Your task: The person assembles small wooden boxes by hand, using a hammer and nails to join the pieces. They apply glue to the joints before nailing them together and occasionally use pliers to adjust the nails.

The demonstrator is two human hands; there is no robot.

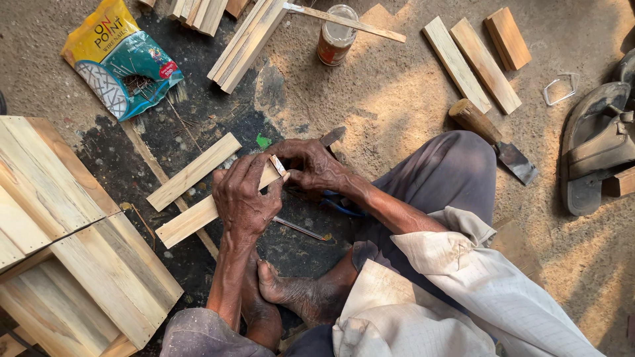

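Left hand (246, 197) is wrapped over the near end of a pale wooden slat (198, 217), fingers (239, 173) curled down and clamped on it, thumb at the slat's end. Right hand (312, 165) comes in from the other side, fingers closed round the top of a dark metal blade (332, 136) whose tip pokes out past the knuckles; fingertips meet the slat's end by a small white patch there. The slat lies slanted on the floor just in front of the person's bare feet (291, 294), running away to the left. A second slat (193, 171) lies parallel, just beyond it.

Out from there: the floor (370, 99) is rough, sandy concrete dusted with sawdust, with a big black stain (132, 158) under the work. A thin metal rod (299, 228) lies beneath the hands. At left sit wooden crates (73, 258) of pale planks. Up top, a yellow-and-teal packet (119, 56) spilling nails, a bundle of slats (246, 41), and a small jar (336, 34) with a stick across it. To the right, three loose wood pieces (476, 56), a wooden-handled chisel (493, 140) beside the knee, a wire clip (561, 89) and a worn sandal (595, 145). Strong sunlight falls across the right side.
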